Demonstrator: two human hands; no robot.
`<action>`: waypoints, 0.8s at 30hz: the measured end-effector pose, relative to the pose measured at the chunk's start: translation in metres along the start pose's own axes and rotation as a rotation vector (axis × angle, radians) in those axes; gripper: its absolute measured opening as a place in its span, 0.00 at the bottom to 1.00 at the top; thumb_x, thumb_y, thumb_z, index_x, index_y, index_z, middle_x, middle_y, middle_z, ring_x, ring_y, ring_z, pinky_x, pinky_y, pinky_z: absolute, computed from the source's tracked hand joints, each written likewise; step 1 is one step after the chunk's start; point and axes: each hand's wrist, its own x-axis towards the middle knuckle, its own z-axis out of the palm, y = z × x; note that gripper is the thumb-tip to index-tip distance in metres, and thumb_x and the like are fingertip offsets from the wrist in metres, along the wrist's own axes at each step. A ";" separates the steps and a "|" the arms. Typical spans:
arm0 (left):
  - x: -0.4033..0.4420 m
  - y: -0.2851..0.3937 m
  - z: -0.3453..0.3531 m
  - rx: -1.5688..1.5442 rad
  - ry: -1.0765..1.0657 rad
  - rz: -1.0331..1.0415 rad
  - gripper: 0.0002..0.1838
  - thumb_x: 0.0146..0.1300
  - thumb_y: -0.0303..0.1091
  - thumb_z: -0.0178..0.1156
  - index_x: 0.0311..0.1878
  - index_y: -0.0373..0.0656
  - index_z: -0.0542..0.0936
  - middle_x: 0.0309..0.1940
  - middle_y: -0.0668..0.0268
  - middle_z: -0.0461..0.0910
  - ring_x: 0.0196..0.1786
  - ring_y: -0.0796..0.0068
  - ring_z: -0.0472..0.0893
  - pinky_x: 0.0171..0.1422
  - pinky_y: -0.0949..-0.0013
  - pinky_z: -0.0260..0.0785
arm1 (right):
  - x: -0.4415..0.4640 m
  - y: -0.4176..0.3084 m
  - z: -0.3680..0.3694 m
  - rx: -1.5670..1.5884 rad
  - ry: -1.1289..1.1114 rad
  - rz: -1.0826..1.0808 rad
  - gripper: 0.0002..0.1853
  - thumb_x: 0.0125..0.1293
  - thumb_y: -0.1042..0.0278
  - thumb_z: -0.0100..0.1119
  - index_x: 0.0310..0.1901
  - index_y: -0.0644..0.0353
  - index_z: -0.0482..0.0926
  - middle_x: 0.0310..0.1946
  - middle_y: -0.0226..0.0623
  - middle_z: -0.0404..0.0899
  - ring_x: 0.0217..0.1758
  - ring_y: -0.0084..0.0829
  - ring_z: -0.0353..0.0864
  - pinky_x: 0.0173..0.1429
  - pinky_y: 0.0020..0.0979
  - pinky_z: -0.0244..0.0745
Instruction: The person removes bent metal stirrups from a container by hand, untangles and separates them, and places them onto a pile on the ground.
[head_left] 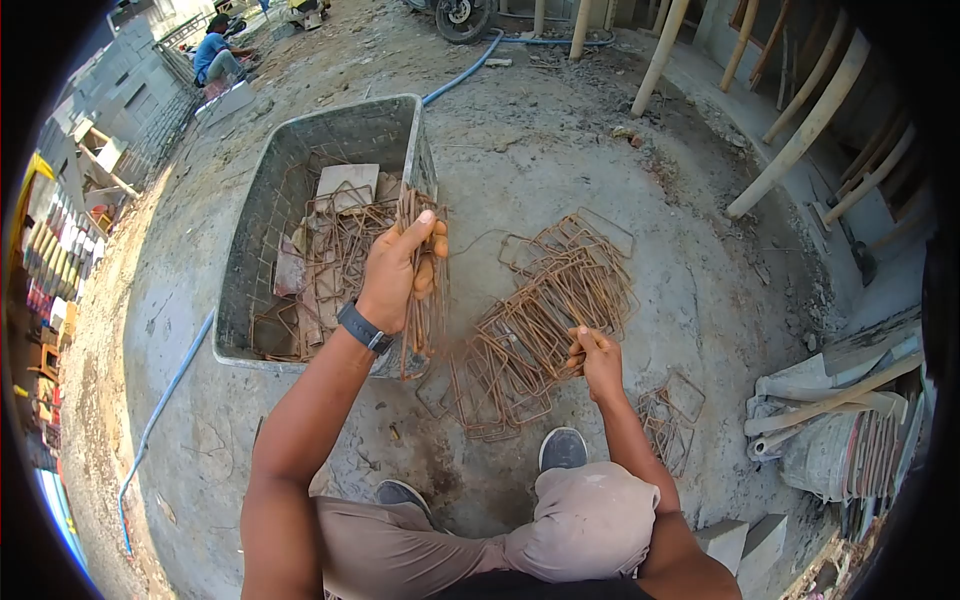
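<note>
Left hand clutches wire bundle; right hand pinches near edge of wire pile. Tease tangles loose, bundle aligned.

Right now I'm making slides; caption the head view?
Left hand holds bent rods; right hand touches a rod pile beside the crate.

No legible text, label, brand, number or sign anywhere in the head camera's view.
</note>
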 end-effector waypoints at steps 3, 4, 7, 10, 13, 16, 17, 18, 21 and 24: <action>-0.001 0.000 0.003 0.042 -0.001 0.005 0.16 0.77 0.48 0.57 0.44 0.43 0.78 0.30 0.69 0.81 0.14 0.87 0.66 0.16 0.78 0.55 | -0.004 0.030 -0.008 -0.008 -0.009 0.076 0.19 0.79 0.53 0.54 0.49 0.62 0.85 0.26 0.26 0.79 0.22 0.20 0.80 0.23 0.26 0.70; -0.002 0.000 0.004 0.052 0.001 0.006 0.16 0.77 0.48 0.58 0.44 0.43 0.78 0.30 0.69 0.81 0.14 0.86 0.66 0.16 0.78 0.55 | -0.005 0.035 -0.010 0.010 -0.015 0.091 0.19 0.79 0.53 0.54 0.50 0.63 0.85 0.25 0.26 0.79 0.22 0.20 0.79 0.23 0.26 0.70; -0.002 -0.002 0.007 0.060 -0.014 -0.017 0.16 0.78 0.46 0.55 0.47 0.41 0.79 0.30 0.72 0.80 0.15 0.88 0.66 0.16 0.80 0.57 | 0.001 0.042 -0.017 0.076 -0.047 0.080 0.19 0.78 0.54 0.55 0.49 0.63 0.85 0.24 0.26 0.78 0.21 0.20 0.77 0.22 0.25 0.68; -0.003 -0.003 0.012 0.068 -0.012 -0.045 0.16 0.78 0.46 0.55 0.47 0.41 0.79 0.31 0.71 0.80 0.15 0.88 0.66 0.16 0.80 0.57 | 0.008 0.025 -0.029 0.008 -0.103 0.026 0.18 0.77 0.54 0.57 0.46 0.63 0.86 0.20 0.25 0.75 0.21 0.18 0.75 0.23 0.25 0.66; -0.001 -0.005 0.008 0.059 -0.041 -0.056 0.16 0.79 0.46 0.55 0.47 0.41 0.79 0.31 0.71 0.81 0.15 0.89 0.66 0.16 0.81 0.57 | 0.011 -0.016 -0.043 -0.330 -0.152 -0.086 0.24 0.73 0.47 0.61 0.35 0.63 0.89 0.16 0.28 0.74 0.24 0.21 0.76 0.29 0.30 0.69; 0.001 -0.003 0.001 0.032 -0.078 -0.096 0.18 0.80 0.48 0.52 0.46 0.41 0.79 0.28 0.73 0.80 0.13 0.89 0.65 0.15 0.81 0.57 | 0.014 -0.058 -0.042 -0.686 -0.283 -0.191 0.32 0.66 0.35 0.63 0.28 0.64 0.88 0.21 0.42 0.82 0.28 0.35 0.83 0.38 0.42 0.75; 0.002 -0.003 -0.002 0.032 -0.094 -0.110 0.19 0.80 0.48 0.51 0.46 0.41 0.79 0.27 0.73 0.79 0.13 0.89 0.65 0.15 0.81 0.57 | 0.018 -0.069 -0.034 -0.876 -0.381 -0.185 0.32 0.64 0.34 0.64 0.29 0.64 0.88 0.22 0.44 0.83 0.30 0.38 0.84 0.39 0.43 0.76; 0.002 -0.004 -0.005 0.016 -0.113 -0.118 0.19 0.80 0.49 0.51 0.46 0.41 0.79 0.26 0.74 0.79 0.12 0.89 0.65 0.15 0.81 0.57 | 0.023 -0.084 -0.019 -1.066 -0.474 -0.178 0.33 0.63 0.33 0.65 0.30 0.64 0.88 0.23 0.46 0.83 0.31 0.41 0.84 0.40 0.44 0.77; 0.005 -0.009 -0.008 -0.038 -0.166 -0.137 0.20 0.81 0.50 0.49 0.45 0.42 0.79 0.25 0.75 0.79 0.12 0.89 0.66 0.15 0.81 0.57 | 0.046 -0.106 0.032 -1.487 -0.612 -0.311 0.35 0.58 0.29 0.68 0.37 0.62 0.89 0.29 0.48 0.85 0.38 0.49 0.86 0.46 0.48 0.78; 0.004 -0.014 -0.009 -0.092 -0.186 -0.155 0.21 0.81 0.51 0.49 0.45 0.42 0.79 0.25 0.74 0.79 0.12 0.89 0.66 0.16 0.81 0.58 | 0.069 -0.100 0.060 -1.366 -0.276 -0.945 0.34 0.59 0.34 0.70 0.50 0.60 0.86 0.37 0.45 0.86 0.43 0.47 0.86 0.49 0.46 0.78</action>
